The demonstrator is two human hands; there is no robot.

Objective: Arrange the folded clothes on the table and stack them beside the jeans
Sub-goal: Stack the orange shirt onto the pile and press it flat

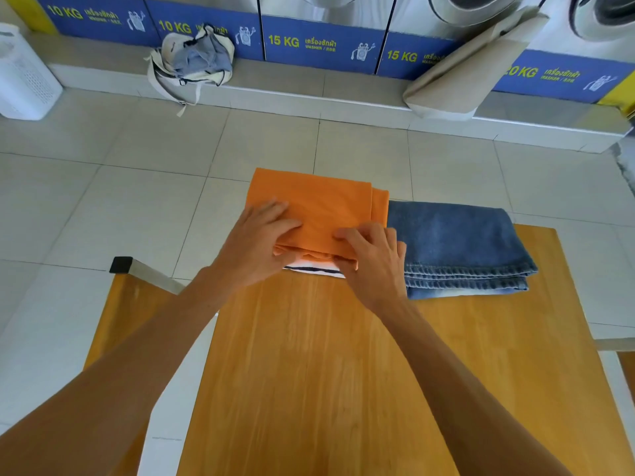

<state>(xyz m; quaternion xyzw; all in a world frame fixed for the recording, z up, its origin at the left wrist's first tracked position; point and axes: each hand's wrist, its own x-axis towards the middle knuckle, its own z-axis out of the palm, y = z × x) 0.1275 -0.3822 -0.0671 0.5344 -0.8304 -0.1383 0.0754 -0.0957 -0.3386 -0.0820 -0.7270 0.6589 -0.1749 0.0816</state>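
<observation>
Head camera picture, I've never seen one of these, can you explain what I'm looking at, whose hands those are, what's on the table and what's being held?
There is no machine here. A person wears a wide-angle camera on the head, so you look forward and down along their own bare arms. The left hand and the right hand both rest on a folded orange garment, their fingers curled over its near edge. That garment lies on top of another folded piece, white with dark stripes, of which only a sliver shows. Right beside this small stack, on the right, lie folded blue jeans. All of it sits at the far end of a wooden table. Beyond the table are a tiled floor, a cloth bag, a white basket, and a row of washing machines with blue labels.
</observation>
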